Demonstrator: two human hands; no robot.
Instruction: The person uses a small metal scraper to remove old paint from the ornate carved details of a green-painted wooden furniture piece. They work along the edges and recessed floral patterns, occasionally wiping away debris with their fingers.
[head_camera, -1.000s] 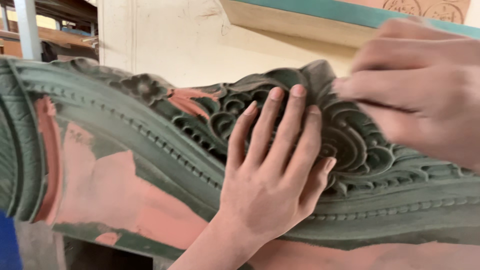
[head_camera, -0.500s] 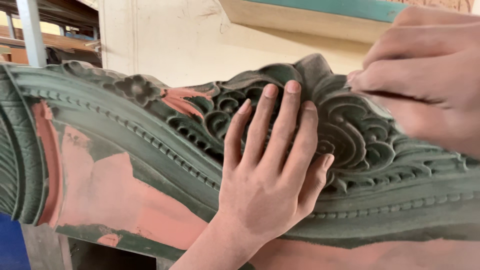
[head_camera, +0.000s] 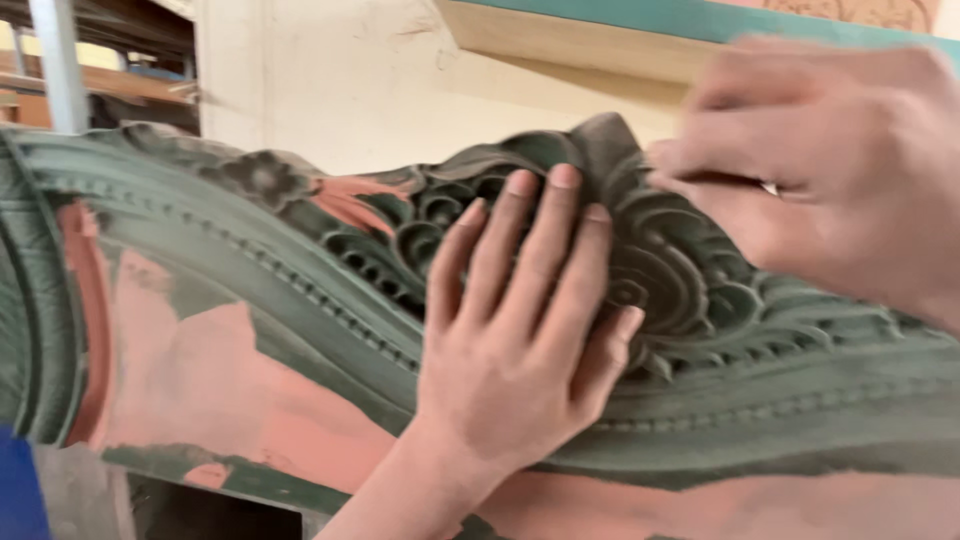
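Behind the carved green panel (head_camera: 300, 300), pale wall (head_camera: 330, 80); left hand (head_camera: 520, 350) fingers spread flat, right hand (head_camera: 830, 170) fingers pressed together.

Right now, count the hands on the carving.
2. The left hand lies flat, fingers spread, on the green carved panel at centre. The right hand is at the upper right, fingers bunched against the carved crest; whatever it pinches is hidden.

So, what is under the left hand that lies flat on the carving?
The left hand rests on the green carved panel; scroll relief shows around its fingers. The carving directly beneath the palm is covered and cannot be seen.
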